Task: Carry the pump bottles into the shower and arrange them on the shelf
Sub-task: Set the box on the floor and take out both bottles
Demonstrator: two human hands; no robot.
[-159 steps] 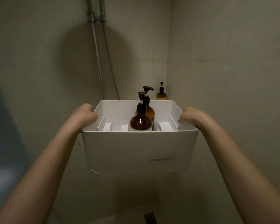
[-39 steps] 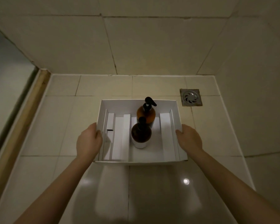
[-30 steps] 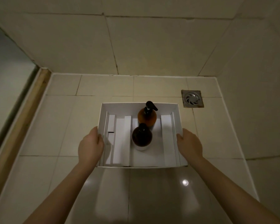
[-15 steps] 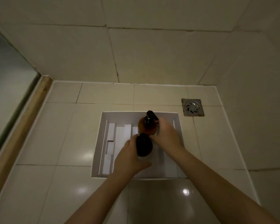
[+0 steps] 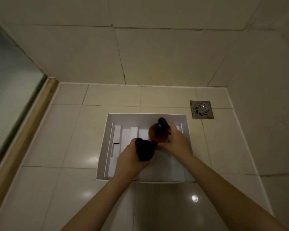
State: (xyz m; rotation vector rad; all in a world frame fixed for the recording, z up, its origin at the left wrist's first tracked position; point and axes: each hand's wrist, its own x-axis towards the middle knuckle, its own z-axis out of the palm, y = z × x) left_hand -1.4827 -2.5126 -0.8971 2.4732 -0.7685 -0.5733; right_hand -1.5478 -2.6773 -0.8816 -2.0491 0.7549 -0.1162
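Note:
A white cardboard box [image 5: 107,147] lies open on the tiled shower floor. Two amber pump bottles are over it. My left hand [image 5: 130,160] grips the nearer, darker bottle [image 5: 144,151], which looks lifted above the box floor. My right hand [image 5: 175,142] wraps the side of the farther bottle [image 5: 157,134], whose black pump head points up toward me. The bottles' bases are hidden by my hands. The shelf is out of view.
A square metal floor drain [image 5: 201,109] sits right of the box near the corner. Tiled walls [image 5: 157,55] close the far and right sides. A wooden threshold strip [image 5: 23,135] and glass panel run along the left. White dividers [image 5: 118,139] line the box interior.
The box went from being carried at chest height to resting on the floor. Both hands left its sides and closed on the two bottles; the nearer bottle has risen slightly.

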